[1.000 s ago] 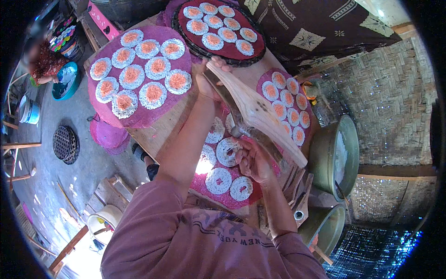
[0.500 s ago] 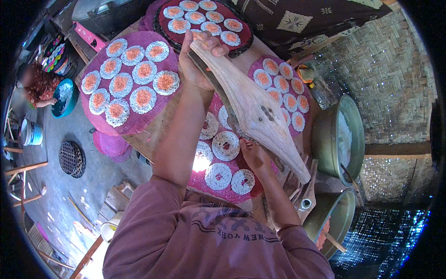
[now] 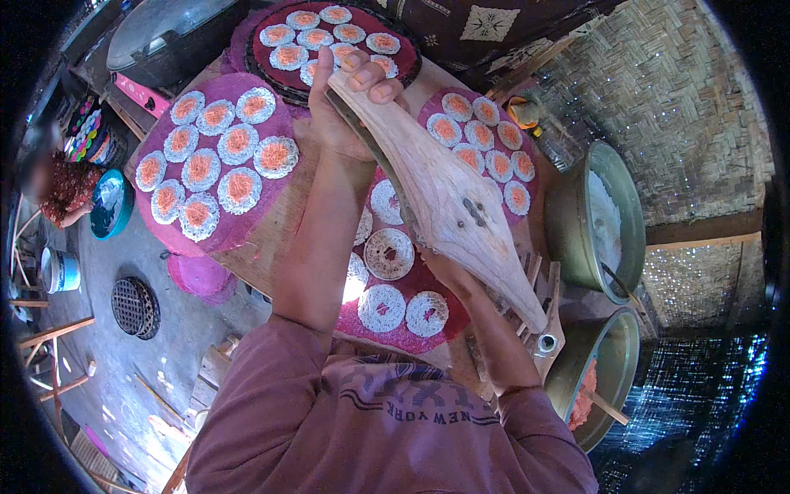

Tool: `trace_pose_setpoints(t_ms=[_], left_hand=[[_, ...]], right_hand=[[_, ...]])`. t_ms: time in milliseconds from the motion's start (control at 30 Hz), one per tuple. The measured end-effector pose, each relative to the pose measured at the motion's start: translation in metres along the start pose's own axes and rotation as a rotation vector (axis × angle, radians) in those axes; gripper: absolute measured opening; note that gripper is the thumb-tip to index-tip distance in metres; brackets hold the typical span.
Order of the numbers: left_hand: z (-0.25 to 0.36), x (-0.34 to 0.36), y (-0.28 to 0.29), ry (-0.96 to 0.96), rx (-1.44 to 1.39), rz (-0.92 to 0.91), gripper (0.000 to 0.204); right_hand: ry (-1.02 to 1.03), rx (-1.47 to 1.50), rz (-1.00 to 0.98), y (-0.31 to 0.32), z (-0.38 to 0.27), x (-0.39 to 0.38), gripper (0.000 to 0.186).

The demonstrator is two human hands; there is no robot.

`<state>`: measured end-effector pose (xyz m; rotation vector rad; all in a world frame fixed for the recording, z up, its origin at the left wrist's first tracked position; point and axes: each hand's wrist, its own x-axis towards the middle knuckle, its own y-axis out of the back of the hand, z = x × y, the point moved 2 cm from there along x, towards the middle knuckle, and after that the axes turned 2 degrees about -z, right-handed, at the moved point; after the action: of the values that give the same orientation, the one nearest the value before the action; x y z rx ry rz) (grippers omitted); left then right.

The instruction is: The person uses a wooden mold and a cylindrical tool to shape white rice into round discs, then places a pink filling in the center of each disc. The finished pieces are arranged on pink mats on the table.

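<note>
My left hand [image 3: 339, 123] is closed round the upper end of a long pale wooden lever [image 3: 436, 193], which slants across the worktable. My right hand [image 3: 444, 267] is beneath the lever's lower half; its fingers are hidden behind the wood. Below the lever lies a pink-purple mat [image 3: 395, 337] bearing several lacy white rings, among them one ring [image 3: 382, 309] near its front edge. The lever covers part of this mat.
Purple mats with orange-centred white rounds lie left [image 3: 247, 226], at the back and right. Two metal basins stand at right, one with a white mass [image 3: 605, 210], one with an orange mass [image 3: 586, 395]. A person [image 3: 70, 193] sits far left beside a teal basin [image 3: 123, 218].
My right hand has slipped further under the lever, so its fingers no longer show. My left hand keeps its hold on the lever. The whole view has shifted slightly.
</note>
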<state>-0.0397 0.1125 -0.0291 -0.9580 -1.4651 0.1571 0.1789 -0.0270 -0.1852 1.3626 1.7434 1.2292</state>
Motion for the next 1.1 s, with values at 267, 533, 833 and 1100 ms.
trace_pose_setpoints(t_ms=[267, 533, 833, 1100], left_hand=[[0.003, 0.0, -0.007, 0.008, 0.025, -0.016, 0.047], [0.01, -0.001, -0.017, -0.005, 0.023, -0.041, 0.048], [-0.018, -0.002, -0.001, -0.023, -0.026, 0.075, 0.044], [-0.059, -0.019, 0.04, 0.105, 0.281, 0.46, 0.063]], right_hand=[[0.001, 0.043, -0.046, -0.008, -0.003, 0.001, 0.057], [-0.174, 0.163, -0.114, 0.052, 0.013, -0.027, 0.063], [-0.38, 0.595, -0.21, 0.08, 0.014, -0.055, 0.07], [-0.551, 1.465, -0.631, 0.185, -0.009, -0.058, 0.077]])
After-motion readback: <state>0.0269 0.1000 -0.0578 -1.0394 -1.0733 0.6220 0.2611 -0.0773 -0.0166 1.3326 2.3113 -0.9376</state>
